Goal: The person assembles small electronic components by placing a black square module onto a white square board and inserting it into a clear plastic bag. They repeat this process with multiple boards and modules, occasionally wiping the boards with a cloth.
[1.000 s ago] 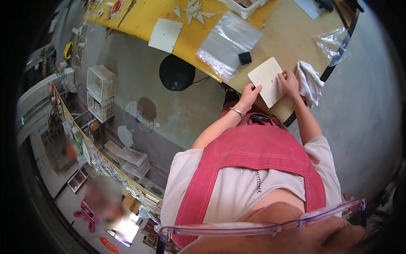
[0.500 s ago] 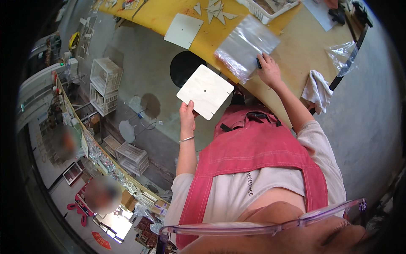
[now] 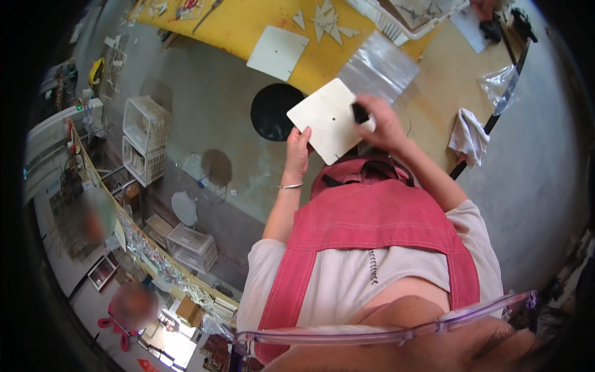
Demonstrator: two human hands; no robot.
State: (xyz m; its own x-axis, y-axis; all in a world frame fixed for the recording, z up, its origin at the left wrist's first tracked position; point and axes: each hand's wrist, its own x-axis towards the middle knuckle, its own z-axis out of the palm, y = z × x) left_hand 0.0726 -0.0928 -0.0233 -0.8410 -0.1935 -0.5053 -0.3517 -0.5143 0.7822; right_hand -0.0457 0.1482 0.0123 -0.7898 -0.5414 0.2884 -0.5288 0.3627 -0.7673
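My left hand [image 3: 297, 152] grips a pale square board [image 3: 323, 119] by its near-left edge, thumb on top. The board is tilted, with rounded corners, a small dark hole in the middle and a short slit near one edge. Over its right side, my right hand [image 3: 385, 126] pinches a small black block [image 3: 360, 113]; whether the block touches the board I cannot tell. A similar square board [image 3: 277, 53] lies on the yellow table [image 3: 245, 28]. Beyond the held board, clear plastic bags [image 3: 381, 67] lie flat on the table.
Pointed pale offcuts [image 3: 328, 23] and a white plastic basket [image 3: 401, 31] are at the table's far side. A white cloth [image 3: 469, 137] hangs at the right edge near a crumpled clear bag [image 3: 497, 84]. Below stands a round black stool [image 3: 276, 113]; white crates [image 3: 145, 127] are stacked left.
My right hand has left the plastic bags and come left over the held board, bringing the black block. My left hand has moved the board right and slightly up.
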